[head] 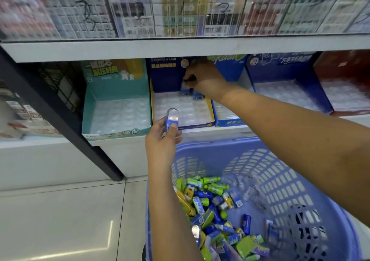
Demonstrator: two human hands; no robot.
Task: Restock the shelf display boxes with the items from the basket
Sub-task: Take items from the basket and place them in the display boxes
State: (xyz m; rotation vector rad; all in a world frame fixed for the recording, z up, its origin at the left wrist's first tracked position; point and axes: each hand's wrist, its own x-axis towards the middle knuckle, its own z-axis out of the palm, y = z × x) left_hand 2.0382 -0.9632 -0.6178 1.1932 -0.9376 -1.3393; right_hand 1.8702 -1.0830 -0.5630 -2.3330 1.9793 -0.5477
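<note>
- My left hand (162,140), mid-frame, pinches a blue clear-capped item (171,119) just before the navy display box (166,76).
- Right hand (204,78) curls over blue items (197,95) at the box's back; grip's too blurry to call.
- Basket (280,170), lower right, holds more.

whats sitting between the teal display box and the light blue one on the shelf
In the head view, the dark blue display box with yellow edges sits between them; the right hand reaches into its back row.

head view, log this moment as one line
phase: restocking | left hand: holds clear-capped item | right hand: pinches blue item in navy box | basket: many items inside
</note>
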